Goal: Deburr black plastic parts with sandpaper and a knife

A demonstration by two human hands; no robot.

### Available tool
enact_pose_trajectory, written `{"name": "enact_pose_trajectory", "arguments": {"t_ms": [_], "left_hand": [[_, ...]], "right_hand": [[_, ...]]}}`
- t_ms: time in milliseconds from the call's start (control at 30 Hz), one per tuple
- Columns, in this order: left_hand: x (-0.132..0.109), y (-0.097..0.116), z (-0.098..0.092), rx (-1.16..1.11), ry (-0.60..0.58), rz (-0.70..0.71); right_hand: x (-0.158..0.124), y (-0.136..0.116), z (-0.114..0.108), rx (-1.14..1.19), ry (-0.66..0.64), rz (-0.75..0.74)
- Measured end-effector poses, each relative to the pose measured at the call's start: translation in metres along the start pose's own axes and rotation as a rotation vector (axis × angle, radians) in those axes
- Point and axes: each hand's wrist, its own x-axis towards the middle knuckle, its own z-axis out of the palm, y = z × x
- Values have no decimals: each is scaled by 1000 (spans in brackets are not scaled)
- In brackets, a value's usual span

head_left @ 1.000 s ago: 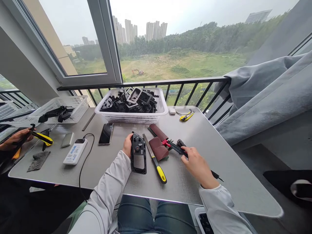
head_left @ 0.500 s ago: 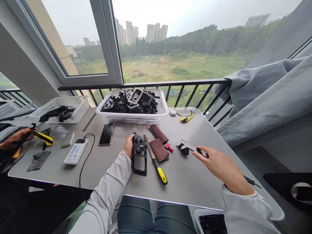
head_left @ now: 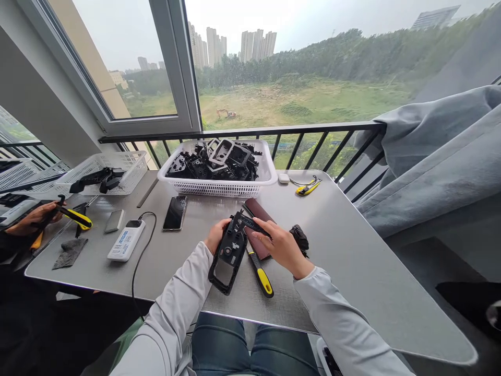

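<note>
My left hand (head_left: 217, 236) is closed on the left edge of a black plastic housing (head_left: 228, 256) with a rectangular opening at its near end. The housing is held tilted above the table. My right hand (head_left: 284, 245) is closed around a caliper (head_left: 252, 223), whose jaws lie at the far end of the housing; whether they touch it I cannot tell. Under the right hand is dark red sandpaper (head_left: 260, 210), partly hidden. A file with a yellow and black handle (head_left: 263, 279) lies beside the housing. A crumpled black item (head_left: 299, 239) sits just beyond the right wrist.
A white basket (head_left: 219, 189) full of black parts stands at the back. A phone (head_left: 175, 213), a power bank (head_left: 126, 241) with cable and a grey cloth (head_left: 70, 253) lie left. A yellow cutter (head_left: 308, 188) lies back right. Another person's hand (head_left: 39, 216) holds a tool at far left.
My right hand has brought the caliper from the right side of the table leftward to the housing. The housing has tilted, its far end now leaning right. The view has shifted slightly.
</note>
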Motion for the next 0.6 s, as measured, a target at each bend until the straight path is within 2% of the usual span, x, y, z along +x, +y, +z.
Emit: {"name": "enact_pose_trajectory", "arguments": {"t_ms": [233, 467, 600], "left_hand": [[0, -6, 0, 92, -59, -78], [-7, -7, 6, 142, -47, -7], [-6, -6, 6, 138, -33, -31]], "right_hand": [[-7, -2, 10, 36, -14, 46], [-13, -3, 9, 71, -44, 17], [-15, 0, 10, 61, -31, 20]]}}
